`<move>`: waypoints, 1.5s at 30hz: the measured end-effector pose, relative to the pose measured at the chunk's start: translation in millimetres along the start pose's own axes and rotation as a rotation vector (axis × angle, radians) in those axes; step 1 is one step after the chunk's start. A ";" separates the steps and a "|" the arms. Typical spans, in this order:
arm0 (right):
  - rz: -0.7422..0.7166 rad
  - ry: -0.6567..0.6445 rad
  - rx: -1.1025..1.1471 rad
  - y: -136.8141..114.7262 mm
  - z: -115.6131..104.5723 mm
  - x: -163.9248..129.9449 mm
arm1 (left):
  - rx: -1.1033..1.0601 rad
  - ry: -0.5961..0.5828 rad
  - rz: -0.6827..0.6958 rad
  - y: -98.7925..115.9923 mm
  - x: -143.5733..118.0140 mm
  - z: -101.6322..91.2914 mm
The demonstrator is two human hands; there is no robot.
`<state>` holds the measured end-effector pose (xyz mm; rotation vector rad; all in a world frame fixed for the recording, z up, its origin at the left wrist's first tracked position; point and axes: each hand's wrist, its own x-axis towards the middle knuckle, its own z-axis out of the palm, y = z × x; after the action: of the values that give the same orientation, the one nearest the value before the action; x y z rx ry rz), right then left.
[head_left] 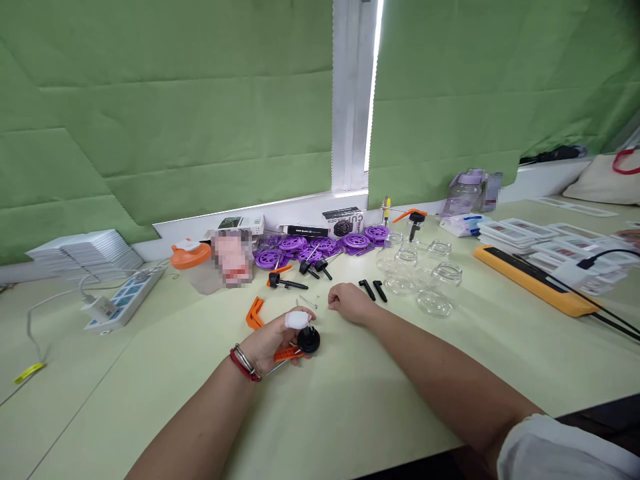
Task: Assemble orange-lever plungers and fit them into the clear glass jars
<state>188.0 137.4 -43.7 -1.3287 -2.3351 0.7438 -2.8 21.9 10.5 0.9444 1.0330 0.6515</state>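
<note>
My left hand [270, 343] is closed around a part with a round black cap [309, 340], an orange lever [287, 353] and a thin metal rod. White material [297, 320] covers the thumb. To the right, my right hand [350, 302] rests low over the table with its fingers curled together; whatever is between the fingertips is hidden. Small metal screws [309, 303] lie between the hands. Two black angled pieces [373, 291] are just beyond the right hand. Beside the left hand lies a loose orange lever [255, 313].
Black-capped parts with rods [287, 281] and purple wheel-like pieces [320, 247] lie farther back. Several clear glass jars [435, 293] stand at right, near an orange power strip [535, 280]. An orange-lidded cup [200, 267] and a white power strip [127, 300] are at left.
</note>
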 end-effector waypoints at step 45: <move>-0.312 -0.326 0.874 -47.0 -3.0 -33.8 | 0.074 -0.010 0.002 1.1 3.5 2.6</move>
<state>174.4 89.1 -14.7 -0.4736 -1.9333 1.6893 0.9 24.4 10.6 1.0118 1.0538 0.6130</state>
